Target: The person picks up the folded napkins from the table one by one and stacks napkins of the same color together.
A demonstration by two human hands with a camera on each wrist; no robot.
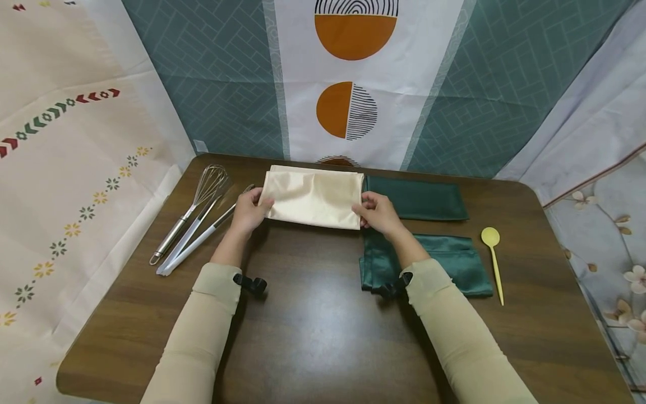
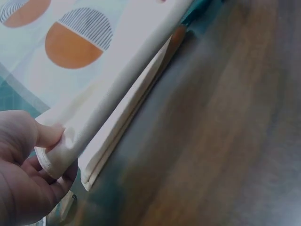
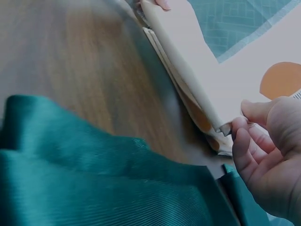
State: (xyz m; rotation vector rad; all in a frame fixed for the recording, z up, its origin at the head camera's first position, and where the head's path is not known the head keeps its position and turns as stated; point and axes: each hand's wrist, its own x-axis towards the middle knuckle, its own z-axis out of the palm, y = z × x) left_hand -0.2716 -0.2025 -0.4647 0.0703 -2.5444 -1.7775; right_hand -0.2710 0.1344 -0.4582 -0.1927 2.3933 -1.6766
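Note:
A folded cream satin cloth is held near the table's back edge, between both hands. My left hand pinches its left end, thumb on top and fingers beneath, as the left wrist view shows on the cloth. At the other end, my right hand pinches the right edge between thumb and fingers. In the right wrist view the cloth's near edge is lifted, with more folded layers hanging below it. Close to my right hand lie two folded dark green cloths, one behind and one under my forearm.
Left on the brown table lie a wire whisk, metal tongs and another long utensil with a pale handle, partly hidden by my left hand. A yellow spoon lies at the right. Patterned fabric hangs behind the table.

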